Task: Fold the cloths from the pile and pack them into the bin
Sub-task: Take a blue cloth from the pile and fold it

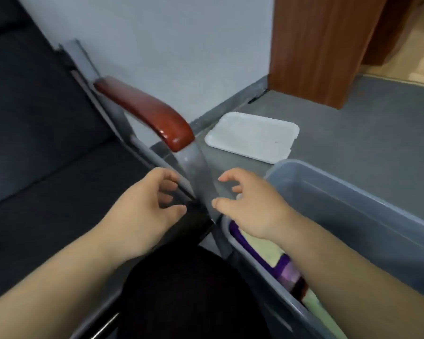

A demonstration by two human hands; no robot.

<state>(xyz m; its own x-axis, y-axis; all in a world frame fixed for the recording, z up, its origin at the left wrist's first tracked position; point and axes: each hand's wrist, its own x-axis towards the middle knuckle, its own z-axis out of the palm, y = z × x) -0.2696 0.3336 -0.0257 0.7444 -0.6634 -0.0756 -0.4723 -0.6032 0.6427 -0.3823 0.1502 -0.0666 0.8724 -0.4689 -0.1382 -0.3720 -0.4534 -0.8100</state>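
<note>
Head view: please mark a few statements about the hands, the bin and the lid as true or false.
1. The left hand holds nothing. True.
2. The clear plastic bin is empty. False: a purple-striped cloth lies in it.
3. The white lid lies on the floor, off the bin. True.
4. The right hand grips the wooden armrest. False: it hovers by the bin's end, fingers loosely curled, holding nothing.
</note>
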